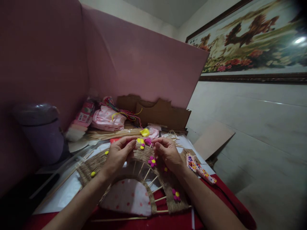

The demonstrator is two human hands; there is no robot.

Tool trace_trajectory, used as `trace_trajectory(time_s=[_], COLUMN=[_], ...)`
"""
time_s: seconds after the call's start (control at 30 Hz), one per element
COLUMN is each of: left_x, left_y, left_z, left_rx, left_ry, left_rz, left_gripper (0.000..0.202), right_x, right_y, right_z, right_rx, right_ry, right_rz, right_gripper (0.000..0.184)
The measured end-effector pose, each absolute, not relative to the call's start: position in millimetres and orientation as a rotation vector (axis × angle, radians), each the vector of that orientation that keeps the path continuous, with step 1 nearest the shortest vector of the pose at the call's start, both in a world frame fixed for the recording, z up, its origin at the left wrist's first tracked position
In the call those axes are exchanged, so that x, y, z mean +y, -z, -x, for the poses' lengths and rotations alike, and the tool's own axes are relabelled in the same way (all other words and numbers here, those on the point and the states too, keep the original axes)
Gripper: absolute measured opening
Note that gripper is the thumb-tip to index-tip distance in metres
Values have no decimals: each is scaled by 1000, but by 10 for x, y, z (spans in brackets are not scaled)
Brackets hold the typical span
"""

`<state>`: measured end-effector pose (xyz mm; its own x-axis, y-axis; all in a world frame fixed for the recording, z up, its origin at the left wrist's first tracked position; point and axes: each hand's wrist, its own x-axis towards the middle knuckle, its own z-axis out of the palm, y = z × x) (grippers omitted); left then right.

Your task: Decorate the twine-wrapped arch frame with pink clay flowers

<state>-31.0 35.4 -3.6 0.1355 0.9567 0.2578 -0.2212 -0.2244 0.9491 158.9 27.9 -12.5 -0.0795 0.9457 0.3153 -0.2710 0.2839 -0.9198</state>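
A fan-shaped frame of thin sticks wrapped in brown twine (176,208) lies under both hands. Its inner half-round is white cloth with red dots (124,195). Magenta-and-yellow flowers (152,161) and small yellow dots (93,174) decorate the twine band. My left hand (121,153) is closed in a pinch above the top of the band; what its fingertips hold is hidden. Facing it, my right hand (168,155) also pinches something too small to make out. Between them, yellow (140,140) and magenta (148,141) soft pieces show at the far edge.
Behind stand brown cardboard pieces (163,111), a bundle of sticks (115,133) and a pink dotted cloth bag (109,118). A lidded purple bin (44,137) is at the left. A flower-patterned glue gun (200,169) lies at the right, its dark cord trailing over the red cloth (225,195).
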Motion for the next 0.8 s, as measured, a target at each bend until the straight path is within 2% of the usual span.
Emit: trace_trajectory(time_s=[0.17,0.3,0.53,0.8], left_x=[365,399,434,506], left_y=[81,122,139,161], left_z=[330,357,377,428], left_rx=[953,984,1027,1301], left_ry=[-1574,-1682,-1725,-1662], left_rz=[-1811,-2176,-2390,-2560], left_gripper=[24,20,18,16], right_x=[271,272,248,241], right_y=[109,121,71,129], right_z=[-1585,-1573,-1548,-1554], right_rx=[-1270,-1241,-1345,-1527], right_ry=[-1190,-1184,-992,-698], right_rz=[740,740,816,1060], right_gripper=[27,18,14,5])
